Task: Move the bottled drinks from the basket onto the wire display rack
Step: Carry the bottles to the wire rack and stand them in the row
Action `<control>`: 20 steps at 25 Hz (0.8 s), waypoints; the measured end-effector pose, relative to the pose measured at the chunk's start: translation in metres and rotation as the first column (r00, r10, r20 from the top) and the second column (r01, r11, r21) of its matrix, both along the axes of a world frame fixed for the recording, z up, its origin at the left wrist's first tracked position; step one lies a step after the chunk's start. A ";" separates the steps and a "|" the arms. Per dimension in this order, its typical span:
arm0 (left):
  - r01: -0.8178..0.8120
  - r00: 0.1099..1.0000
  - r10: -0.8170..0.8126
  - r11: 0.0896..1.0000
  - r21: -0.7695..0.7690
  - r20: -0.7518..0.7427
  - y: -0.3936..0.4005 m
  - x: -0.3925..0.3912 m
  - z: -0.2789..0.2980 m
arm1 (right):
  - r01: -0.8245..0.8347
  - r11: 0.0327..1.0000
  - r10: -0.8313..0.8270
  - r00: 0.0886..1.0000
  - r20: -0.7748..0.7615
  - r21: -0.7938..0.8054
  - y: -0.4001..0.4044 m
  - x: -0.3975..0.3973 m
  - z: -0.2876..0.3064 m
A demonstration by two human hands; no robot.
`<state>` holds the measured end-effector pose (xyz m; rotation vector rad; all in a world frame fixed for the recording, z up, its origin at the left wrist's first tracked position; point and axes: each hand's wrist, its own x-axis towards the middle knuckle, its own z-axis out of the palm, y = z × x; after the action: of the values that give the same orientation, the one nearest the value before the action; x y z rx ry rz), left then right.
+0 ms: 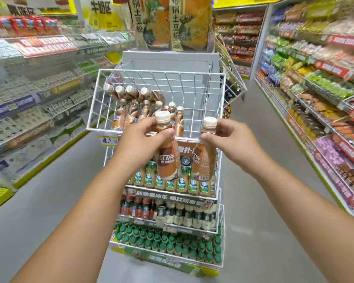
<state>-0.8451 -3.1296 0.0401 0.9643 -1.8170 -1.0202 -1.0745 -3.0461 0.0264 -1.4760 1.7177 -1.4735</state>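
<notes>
My left hand (140, 139) grips a brown Nescafe coffee bottle (168, 156) by its neck, just in front of the white wire display rack (157, 74). A second coffee bottle (204, 158) of the same kind hangs from my right hand (231, 137), pinched at the neck. Both bottles have cream caps and hang below the top tier's front rim. Inside that top tier stand several similar coffee bottles (131, 107), all at its left side; its right side holds nothing. No basket is in view.
Lower tiers of the rack hold rows of green-labelled bottles (172, 182), dark and pale bottles (172, 213) and green-capped bottles (168, 242). Packed shop shelves (325, 99) line both sides of the grey aisle floor (264, 201). A poster display (172, 23) tops the rack.
</notes>
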 end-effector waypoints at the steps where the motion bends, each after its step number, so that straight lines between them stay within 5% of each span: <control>1: 0.019 1.000 -0.019 1.000 -0.005 -0.006 -0.020 -0.004 0.002 | 0.021 1.000 -0.021 1.000 -0.005 -0.004 -0.018 -0.003 0.001; 12: 0.279 0.958 -0.275 0.959 -0.044 0.074 -0.241 -0.044 0.018 | 0.279 0.960 -0.280 0.960 -0.013 -0.013 -0.191 -0.014 0.021; 20: 0.358 0.931 -0.362 0.932 0.059 0.056 -0.291 -0.078 -0.002 | 0.407 0.881 -0.383 0.913 -0.140 0.243 -0.258 -0.048 -0.009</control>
<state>-0.9227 -3.4202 0.0385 0.7109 -2.0827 -1.2712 -1.1225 -3.3044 0.0170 -1.1050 2.2759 -1.3034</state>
